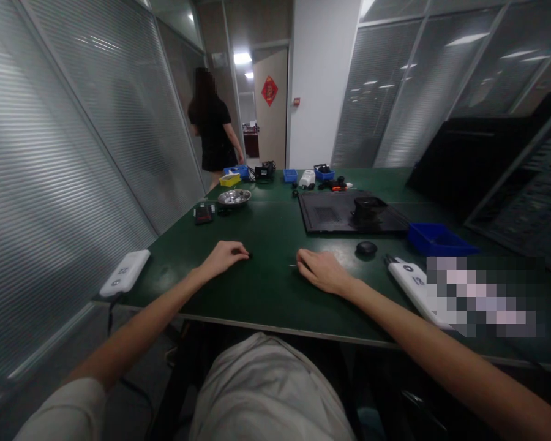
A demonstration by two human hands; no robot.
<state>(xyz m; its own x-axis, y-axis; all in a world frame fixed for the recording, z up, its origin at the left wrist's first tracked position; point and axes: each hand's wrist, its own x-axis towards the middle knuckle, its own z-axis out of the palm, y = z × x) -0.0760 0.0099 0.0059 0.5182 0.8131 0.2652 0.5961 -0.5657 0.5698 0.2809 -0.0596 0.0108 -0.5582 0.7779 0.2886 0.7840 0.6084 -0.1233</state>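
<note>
Low over the green table, my left hand pinches a small black piece between thumb and fingertips. The piece is too small to name. My right hand rests on the table with its fingers curled closed. A thin pale metal tip sticks out from them toward the left; the rest of that tool is hidden in the hand. A gap of bare table separates the two hands. Just beyond my right hand lies a round black object.
A metal bowl of small parts and a small dark case stand back left. A black panel and a blue bin are right. White power banks flank both sides. A person stands beyond the table.
</note>
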